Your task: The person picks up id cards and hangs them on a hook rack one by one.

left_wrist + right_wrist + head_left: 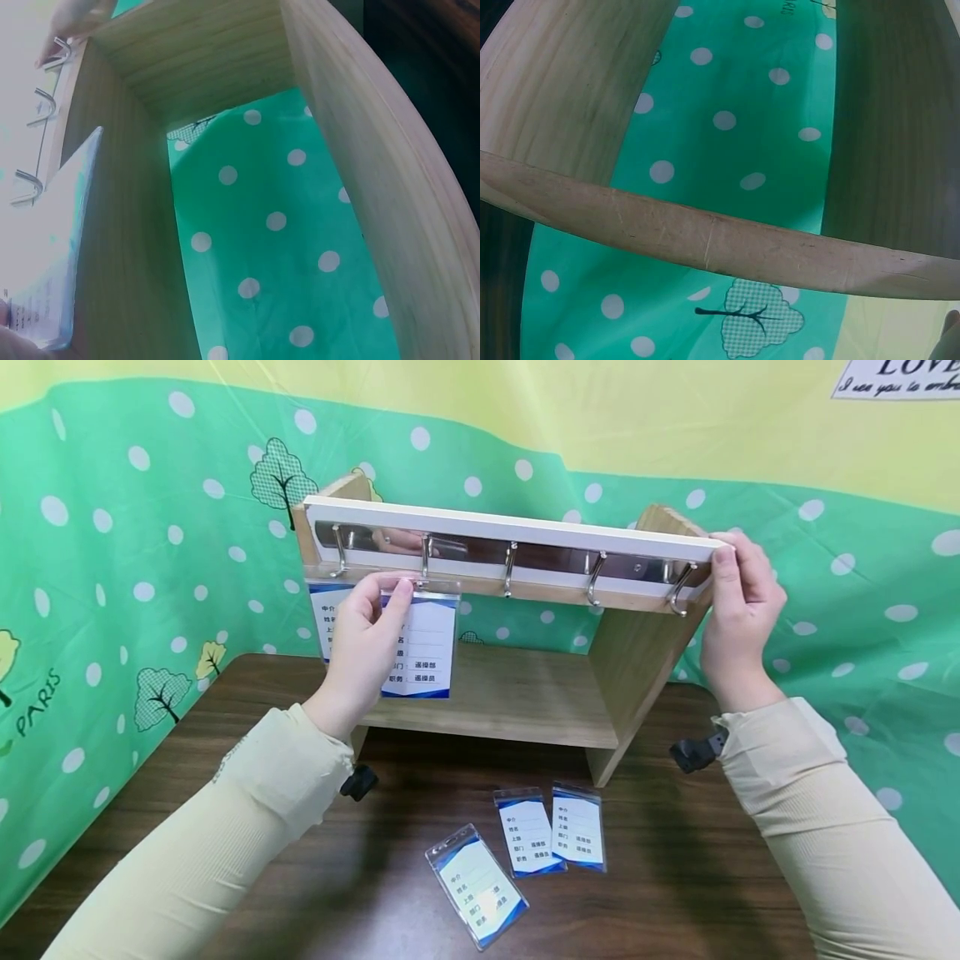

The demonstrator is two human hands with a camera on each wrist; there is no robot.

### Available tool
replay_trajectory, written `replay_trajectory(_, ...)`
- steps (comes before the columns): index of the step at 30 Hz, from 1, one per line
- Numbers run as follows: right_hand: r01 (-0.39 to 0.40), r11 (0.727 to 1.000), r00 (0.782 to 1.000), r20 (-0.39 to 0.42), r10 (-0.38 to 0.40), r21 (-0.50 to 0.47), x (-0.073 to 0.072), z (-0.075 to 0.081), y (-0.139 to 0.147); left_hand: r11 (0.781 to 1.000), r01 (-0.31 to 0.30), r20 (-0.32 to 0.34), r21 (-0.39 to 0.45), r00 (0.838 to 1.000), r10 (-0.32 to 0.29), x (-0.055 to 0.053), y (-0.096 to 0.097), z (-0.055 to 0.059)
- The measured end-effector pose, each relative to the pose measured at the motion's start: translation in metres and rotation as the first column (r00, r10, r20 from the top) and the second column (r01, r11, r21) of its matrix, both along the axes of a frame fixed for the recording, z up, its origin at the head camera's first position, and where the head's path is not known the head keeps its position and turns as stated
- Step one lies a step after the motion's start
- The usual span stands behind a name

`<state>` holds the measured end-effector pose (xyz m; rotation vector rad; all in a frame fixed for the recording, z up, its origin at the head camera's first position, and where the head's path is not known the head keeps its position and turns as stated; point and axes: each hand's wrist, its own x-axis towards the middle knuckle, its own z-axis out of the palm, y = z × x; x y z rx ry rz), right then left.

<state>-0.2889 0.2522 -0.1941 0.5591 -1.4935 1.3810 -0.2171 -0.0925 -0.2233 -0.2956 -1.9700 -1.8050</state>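
My left hand (pixel 358 647) pinches a badge card (pixel 427 647) in a clear sleeve by its top edge, right at the second hook (pixel 426 556) of a white hook rail (pixel 487 522). The same badge card (pixel 56 255) shows edge-on in the left wrist view. Another badge card (pixel 321 610) hangs below the leftmost hook (pixel 339 550), partly hidden behind my left hand. With my right hand (pixel 742 618) I hold the right end of the rail, thumb on its front. The rail is on the front of a wooden shelf (pixel 487 689).
Three badge cards lie on the dark wooden table (pixel 360 860): a tilted one (pixel 477 889) in front, a middle one (pixel 528 833) and a right one (pixel 577 827). The shelf's side panel (pixel 705 232) crosses the right wrist view. A green dotted cloth (pixel 187 527) hangs behind.
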Motion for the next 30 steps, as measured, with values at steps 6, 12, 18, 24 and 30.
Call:
replay_trajectory(6, 0.003, 1.000, 1.000, 0.004, -0.003, 0.007, 0.001, -0.001, -0.001, 1.000, 0.007, -0.024, -0.016, 1.000, -0.007, -0.005, -0.003, -0.002)
replay_trajectory(12, -0.045, 0.999, 0.999, -0.011, 0.045, -0.018, -0.001, 0.000, -0.001, 0.995, -0.052, -0.119, -0.085, 0.992, 0.041, -0.008, -0.003, -0.004)
replay_trajectory(18, -0.109, 0.992, 0.994, -0.032, 0.107, -0.069, -0.003, 0.001, 0.000, 0.993, -0.056, -0.181, -0.101, 0.983, 0.037, -0.011, -0.002, -0.001)
replay_trajectory(24, -0.088, 0.994, 0.996, -0.024, 0.086, -0.066, -0.002, 0.002, 0.000, 0.989, -0.064, -0.163, -0.131, 0.986, 0.042, -0.015, -0.003, 0.001)
replay_trajectory(30, -0.088, 0.995, 0.996, -0.029, 0.086, -0.056, -0.002, 0.002, -0.001, 0.983, -0.095, -0.149, -0.155, 0.986, 0.072, -0.019, -0.005, 0.000)
